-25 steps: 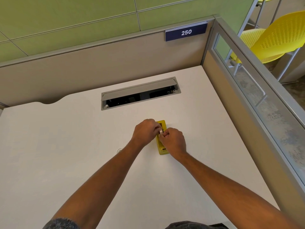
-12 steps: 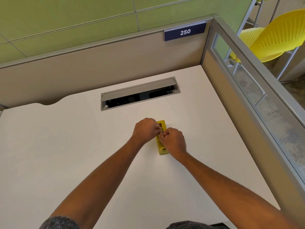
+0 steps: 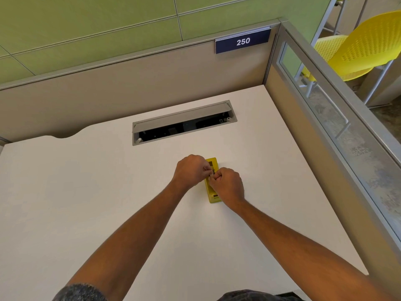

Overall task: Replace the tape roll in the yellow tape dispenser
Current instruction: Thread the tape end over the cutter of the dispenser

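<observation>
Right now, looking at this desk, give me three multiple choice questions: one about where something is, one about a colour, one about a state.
1. Where does the yellow tape dispenser lie?
A. Inside the cable tray
B. On the white desk, nearer the person than the cable tray
C. On the chair

2. What colour is the sign that reads 250?
A. Dark blue
B. Red
C. Yellow

3. What state is the cable tray lid in?
A. Open
B. Shut flat
C. Missing

Answers:
1 B: it rests on the white desk under the left hand and right hand, short of the cable tray.
2 A: the sign has white digits on dark blue.
3 A: the dark inside shows.
</observation>
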